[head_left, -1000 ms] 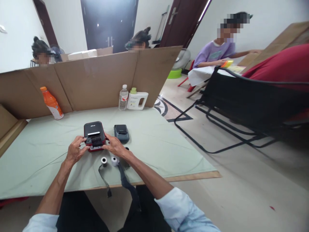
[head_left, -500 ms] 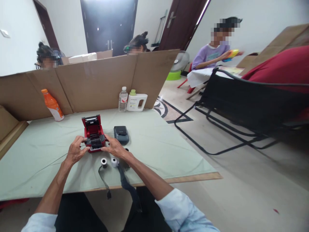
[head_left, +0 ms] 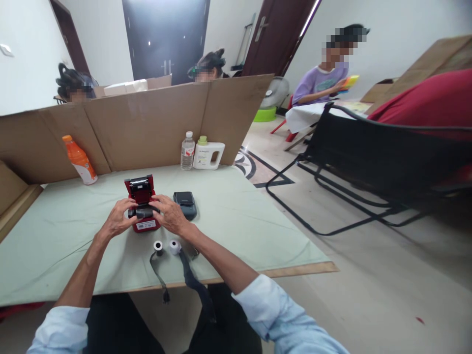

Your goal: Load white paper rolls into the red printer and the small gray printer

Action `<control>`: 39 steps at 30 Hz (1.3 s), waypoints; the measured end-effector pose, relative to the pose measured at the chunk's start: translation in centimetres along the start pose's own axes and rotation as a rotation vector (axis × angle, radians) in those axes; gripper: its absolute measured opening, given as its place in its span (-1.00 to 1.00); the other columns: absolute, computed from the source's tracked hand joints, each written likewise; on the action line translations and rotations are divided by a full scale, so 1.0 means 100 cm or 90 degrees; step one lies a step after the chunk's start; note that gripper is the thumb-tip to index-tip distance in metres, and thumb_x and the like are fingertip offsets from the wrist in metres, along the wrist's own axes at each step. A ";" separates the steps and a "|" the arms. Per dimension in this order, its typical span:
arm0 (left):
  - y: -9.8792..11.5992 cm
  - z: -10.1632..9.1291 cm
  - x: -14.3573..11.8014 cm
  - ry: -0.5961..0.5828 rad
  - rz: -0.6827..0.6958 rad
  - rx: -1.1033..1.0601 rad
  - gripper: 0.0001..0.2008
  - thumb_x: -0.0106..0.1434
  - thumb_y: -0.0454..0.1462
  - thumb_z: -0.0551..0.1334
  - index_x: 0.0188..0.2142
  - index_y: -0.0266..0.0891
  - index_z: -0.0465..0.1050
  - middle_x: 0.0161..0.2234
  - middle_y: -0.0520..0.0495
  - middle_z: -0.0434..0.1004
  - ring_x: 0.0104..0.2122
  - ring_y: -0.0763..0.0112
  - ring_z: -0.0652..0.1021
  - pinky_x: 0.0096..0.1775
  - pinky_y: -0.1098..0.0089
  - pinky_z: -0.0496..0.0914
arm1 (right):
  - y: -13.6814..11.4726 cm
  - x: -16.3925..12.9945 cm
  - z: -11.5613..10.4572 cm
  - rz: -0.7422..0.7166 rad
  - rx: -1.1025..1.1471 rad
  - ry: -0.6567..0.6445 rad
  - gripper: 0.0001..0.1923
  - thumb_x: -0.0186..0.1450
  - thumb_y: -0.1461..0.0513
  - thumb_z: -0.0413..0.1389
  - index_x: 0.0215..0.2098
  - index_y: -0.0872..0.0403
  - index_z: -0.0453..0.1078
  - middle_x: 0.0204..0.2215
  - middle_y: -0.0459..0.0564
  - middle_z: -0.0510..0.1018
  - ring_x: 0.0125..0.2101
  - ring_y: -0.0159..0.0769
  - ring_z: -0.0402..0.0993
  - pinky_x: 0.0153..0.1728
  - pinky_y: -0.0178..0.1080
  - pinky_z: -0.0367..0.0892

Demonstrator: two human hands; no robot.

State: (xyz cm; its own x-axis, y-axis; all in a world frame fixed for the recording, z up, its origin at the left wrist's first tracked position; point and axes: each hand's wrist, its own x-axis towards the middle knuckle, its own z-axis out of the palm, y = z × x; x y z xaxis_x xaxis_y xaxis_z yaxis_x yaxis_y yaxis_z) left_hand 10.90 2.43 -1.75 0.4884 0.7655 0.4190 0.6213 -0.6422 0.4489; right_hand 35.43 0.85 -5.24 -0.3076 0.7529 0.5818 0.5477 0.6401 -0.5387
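Our left hand [head_left: 118, 218] and our right hand [head_left: 170, 215] are bare, with slender fingers. Behind them, toward our body, the left forearm [head_left: 83, 273] and the right forearm [head_left: 221, 253] are uncovered too, long and lean. Well behind the hands, near the elbows, we wear pale blue cloth: the left sleeve [head_left: 61, 327] ends in a wide, loose edge, and the right sleeve [head_left: 273, 314] ends much the same way, whitish at the border and somewhat bluer farther up, with soft creases across it. Lower than the hands and between the forearms, we wear black or nearly black trousers [head_left: 118, 324], their folds too dark to make out.
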 end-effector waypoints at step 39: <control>0.008 -0.046 0.012 0.130 -0.233 -0.348 -0.55 0.07 0.01 0.47 -0.21 -0.30 0.64 -0.44 -0.06 0.60 -0.50 0.40 0.54 -0.47 0.42 0.51 | -0.079 0.061 -0.051 0.049 0.375 0.034 -0.91 0.25 0.24 0.18 -0.35 0.11 0.49 -0.48 -0.11 0.55 -0.47 -0.39 0.44 -0.42 -0.35 0.35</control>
State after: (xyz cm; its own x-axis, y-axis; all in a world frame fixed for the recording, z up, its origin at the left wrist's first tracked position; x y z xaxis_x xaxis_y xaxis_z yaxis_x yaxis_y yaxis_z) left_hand 9.16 2.71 2.73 0.1480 0.9482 0.2811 0.2995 -0.3139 0.9010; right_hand 33.17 -0.40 5.66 -0.2355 0.8018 0.5492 0.0380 0.5723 -0.8192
